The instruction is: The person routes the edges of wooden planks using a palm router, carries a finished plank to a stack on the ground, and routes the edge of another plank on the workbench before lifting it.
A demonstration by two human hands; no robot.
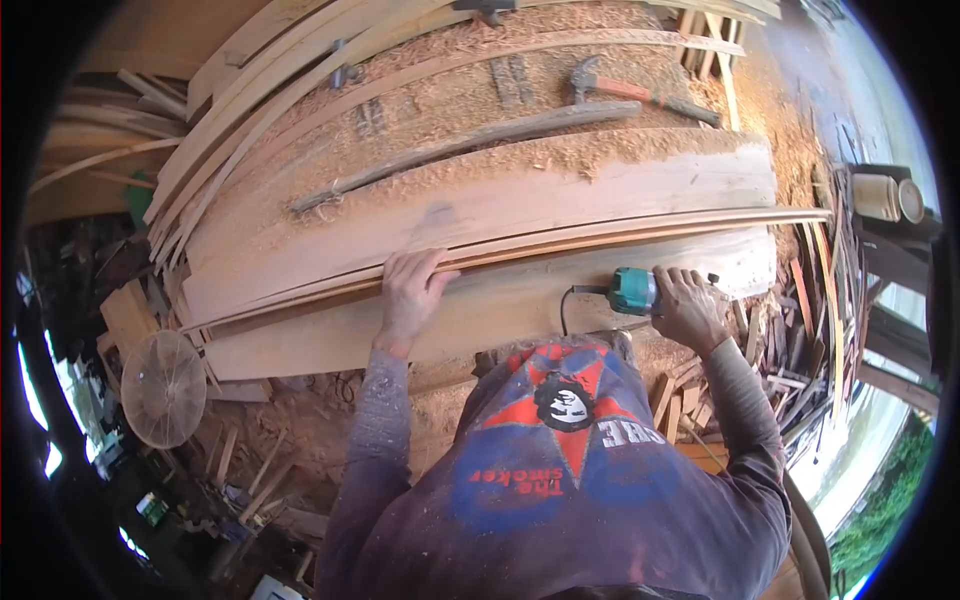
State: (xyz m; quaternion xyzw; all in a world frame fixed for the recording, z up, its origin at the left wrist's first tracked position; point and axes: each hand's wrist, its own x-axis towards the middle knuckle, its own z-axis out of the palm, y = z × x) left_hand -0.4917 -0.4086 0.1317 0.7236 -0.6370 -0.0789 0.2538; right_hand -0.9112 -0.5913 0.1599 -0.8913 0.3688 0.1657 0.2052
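A long, thin wooden strip [560, 241] stands on edge across a wide pale board [480, 297]. My left hand [412, 288] grips this strip near its middle, fingers over the far side and thumb on the near side. In my right hand [688, 305] is a teal trim router [633, 291], lying on its side over the near board. Its black cord [570, 303] runs from the motor end toward my chest. The fingers cover most of the router's other end, so its bit cannot be made out.
Beyond the strip lies another wide board [600, 187], edged with shavings. Farther back are a rough stick [470, 148], a claw hammer [640, 92] and long curved strips [300, 70]. A round mesh fan guard [165, 390] stands at left. Offcuts [800, 370] are piled at right.
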